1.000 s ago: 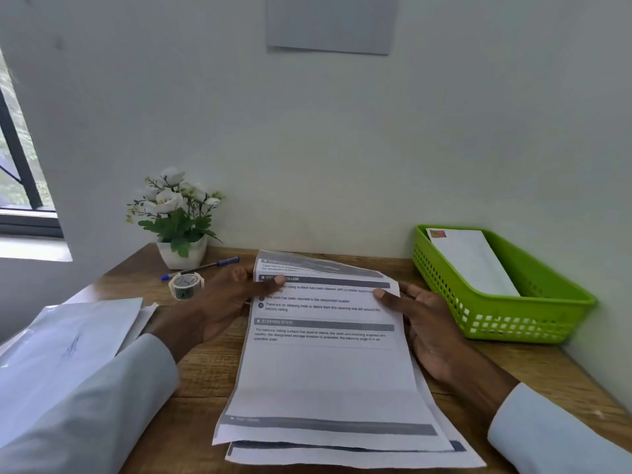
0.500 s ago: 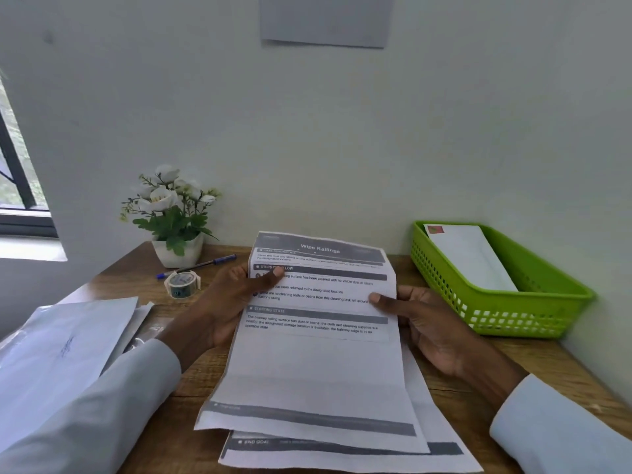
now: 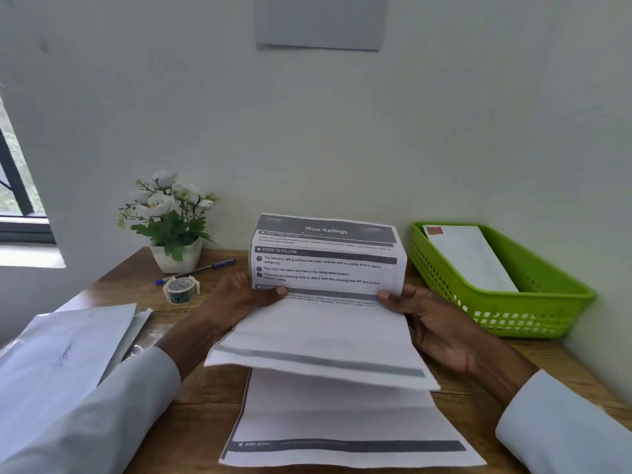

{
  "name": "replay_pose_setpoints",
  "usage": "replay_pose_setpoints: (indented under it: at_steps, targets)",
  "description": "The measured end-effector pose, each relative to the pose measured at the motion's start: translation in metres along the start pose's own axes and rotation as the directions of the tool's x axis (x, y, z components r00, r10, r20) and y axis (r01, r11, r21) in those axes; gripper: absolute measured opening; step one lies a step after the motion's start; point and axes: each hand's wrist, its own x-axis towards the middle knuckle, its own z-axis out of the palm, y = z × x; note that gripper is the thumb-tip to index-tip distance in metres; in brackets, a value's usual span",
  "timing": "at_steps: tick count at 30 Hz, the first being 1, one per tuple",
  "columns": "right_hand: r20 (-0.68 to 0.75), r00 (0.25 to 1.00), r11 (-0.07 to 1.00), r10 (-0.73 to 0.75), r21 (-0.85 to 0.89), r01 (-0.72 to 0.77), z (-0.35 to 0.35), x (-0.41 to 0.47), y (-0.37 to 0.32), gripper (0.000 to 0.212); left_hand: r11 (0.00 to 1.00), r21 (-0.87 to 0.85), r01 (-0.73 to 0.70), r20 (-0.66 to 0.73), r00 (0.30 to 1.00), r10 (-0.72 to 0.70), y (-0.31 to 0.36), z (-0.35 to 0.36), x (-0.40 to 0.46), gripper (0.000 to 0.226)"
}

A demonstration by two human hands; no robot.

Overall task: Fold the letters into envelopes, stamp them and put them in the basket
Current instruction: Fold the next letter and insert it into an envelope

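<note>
A printed letter (image 3: pixel 325 323) headed "Wipe Railings" is lifted off the desk, its top part bent up towards me. My left hand (image 3: pixel 236 299) pinches its left edge with the thumb on top. My right hand (image 3: pixel 431 319) pinches its right edge the same way. A second printed sheet (image 3: pixel 345 419) lies flat on the desk beneath it. White envelopes (image 3: pixel 65 357) are stacked at the left edge of the desk. A green basket (image 3: pixel 533 302) stands at the right with one stamped envelope (image 3: pixel 468 254) inside.
A roll of tape (image 3: pixel 180 289) and a blue pen (image 3: pixel 196 270) lie near a white pot of flowers (image 3: pixel 172 220) at the back left. The wall runs close behind the wooden desk (image 3: pixel 205 398). A window is at the far left.
Both hands have raised the top letter off the sheet below and curled its upper part upright, so the title now faces me. The lower sheet is more exposed.
</note>
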Motion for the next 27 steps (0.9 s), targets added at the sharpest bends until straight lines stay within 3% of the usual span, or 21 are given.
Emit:
replay_pose_setpoints:
  at_steps: [2,5,8,11,15,19,22,27]
  targets:
    - [-0.039,0.999,0.999,-0.032,0.016,0.032,0.002,0.001,-0.002,0.033,1.0,0.002,-0.021,-0.017,1.0,0.021,-0.001,0.0,0.001,0.032]
    - [-0.108,0.992,0.996,-0.065,0.052,0.071,0.003,0.001,-0.006,0.032,0.974,-0.219,0.064,0.006,0.998,-0.064,-0.009,-0.002,0.0,0.039]
    - [-0.13,0.99,0.995,-0.06,0.072,0.069,0.0,0.0,-0.009,0.045,0.983,-0.169,0.076,-0.063,0.994,-0.088,-0.007,-0.003,-0.001,0.029]
    - [-0.149,0.985,0.983,-0.085,0.149,0.107,0.002,-0.001,-0.015,0.039,0.957,-0.285,0.058,-0.001,0.998,-0.061,-0.001,0.0,-0.006,0.033]
    - [-0.157,0.978,0.991,-0.135,-0.026,0.133,-0.002,-0.001,-0.017,0.03,0.971,-0.158,0.18,-0.057,0.98,-0.191,0.001,-0.003,-0.007,0.041]
    - [-0.191,0.973,0.981,-0.13,-0.165,0.099,-0.003,-0.001,-0.012,0.016,0.926,-0.264,0.271,-0.082,0.95,-0.302,0.004,0.0,-0.004,0.035]
    - [-0.18,0.962,0.937,-0.205,-0.32,0.139,-0.001,-0.003,-0.008,0.014,0.957,-0.155,0.244,-0.087,0.962,-0.26,0.002,0.0,-0.004,0.019]
    - [-0.078,0.96,0.833,-0.27,-0.518,0.193,0.01,-0.004,-0.001,0.035,0.981,0.127,0.15,-0.028,0.989,-0.147,-0.001,0.008,-0.006,0.039]
